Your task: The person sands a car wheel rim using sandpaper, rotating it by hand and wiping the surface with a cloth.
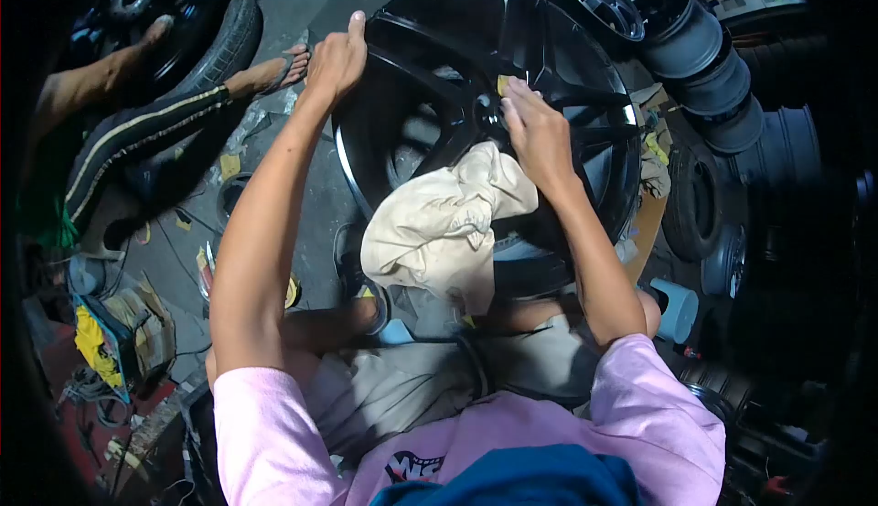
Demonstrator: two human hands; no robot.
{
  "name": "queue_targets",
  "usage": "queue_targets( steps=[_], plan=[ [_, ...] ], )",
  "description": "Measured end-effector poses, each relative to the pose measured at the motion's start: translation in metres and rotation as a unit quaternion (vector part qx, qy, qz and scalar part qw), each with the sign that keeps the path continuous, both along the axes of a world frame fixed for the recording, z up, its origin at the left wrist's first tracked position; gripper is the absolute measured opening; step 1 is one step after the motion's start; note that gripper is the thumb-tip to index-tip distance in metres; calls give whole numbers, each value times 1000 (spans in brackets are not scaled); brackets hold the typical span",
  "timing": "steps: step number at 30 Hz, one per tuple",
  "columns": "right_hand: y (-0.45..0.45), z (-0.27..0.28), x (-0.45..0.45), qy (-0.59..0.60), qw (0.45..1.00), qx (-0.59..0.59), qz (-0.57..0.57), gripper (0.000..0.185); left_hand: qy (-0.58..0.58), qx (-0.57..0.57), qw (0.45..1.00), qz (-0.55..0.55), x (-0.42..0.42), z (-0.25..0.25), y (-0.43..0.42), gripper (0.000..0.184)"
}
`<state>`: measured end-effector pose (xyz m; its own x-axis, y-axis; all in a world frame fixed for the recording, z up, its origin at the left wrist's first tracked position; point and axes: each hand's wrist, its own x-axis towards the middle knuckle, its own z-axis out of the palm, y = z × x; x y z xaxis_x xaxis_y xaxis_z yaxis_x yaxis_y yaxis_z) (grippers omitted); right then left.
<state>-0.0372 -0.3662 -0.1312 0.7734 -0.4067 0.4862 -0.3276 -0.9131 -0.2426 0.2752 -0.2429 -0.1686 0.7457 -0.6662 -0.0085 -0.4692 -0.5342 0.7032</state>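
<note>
At the far left, a tyre [229, 46] is seen beside another person's sandalled foot [282, 70]. The upper left edge of a black multi-spoke wheel rim [412, 70], set in front of the seated wearer's legs, is gripped by the left hand [337, 62], its fingers curled. A crumpled cream cloth [439, 218] is draped over the rim's lower part. Near the hub, a small yellow pad [502, 85] is pinched in the right hand [538, 131], against the spokes. Farther right, rims [718, 85] are stacked
</note>
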Motion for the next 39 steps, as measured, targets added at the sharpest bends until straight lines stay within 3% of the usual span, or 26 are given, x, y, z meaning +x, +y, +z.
queue_targets(
  steps=[4,9,14,17,18,20,22,25,28,30,32,35,37,39],
  plan=[
    [23,10,9,4,998,61,-2,25,-23,-13,999,43,-9,4,2,87],
    [51,8,10,-47,991,113,49,30,41,-26,998,39,-7,8,-4,96],
    [50,10,120,-28,983,16,181,30,85,-64,989,106,-22,23,0,104],
    [53,25,149,109,979,14,171,30,79,-67,989,106,-13,11,-3,105],
    [51,24,136,111,979,12,169,30,81,-69,989,105,-17,14,-3,105],
    [43,20,76,-12,974,42,222,33,78,-53,988,120,-22,20,-2,102],
    [33,10,14,38,981,53,181,36,70,-43,992,93,-22,21,1,100],
    [38,15,1,37,985,81,147,37,55,-40,997,42,-16,8,-6,96],
    [46,16,74,-7,979,61,197,32,58,-44,997,41,-15,16,-1,96],
    [43,18,106,-28,973,58,222,33,50,-30,998,29,-19,22,3,99],
    [38,19,111,55,971,56,228,34,65,25,998,7,-16,22,5,115],
    [28,25,38,-18,978,85,189,31,87,11,993,-73,-17,19,4,126],
    [28,9,-17,5,981,167,102,28,48,11,997,-64,-16,22,4,123],
    [53,9,-38,-12,977,190,91,28,84,3,990,-112,-11,19,1,130]
  ],
)
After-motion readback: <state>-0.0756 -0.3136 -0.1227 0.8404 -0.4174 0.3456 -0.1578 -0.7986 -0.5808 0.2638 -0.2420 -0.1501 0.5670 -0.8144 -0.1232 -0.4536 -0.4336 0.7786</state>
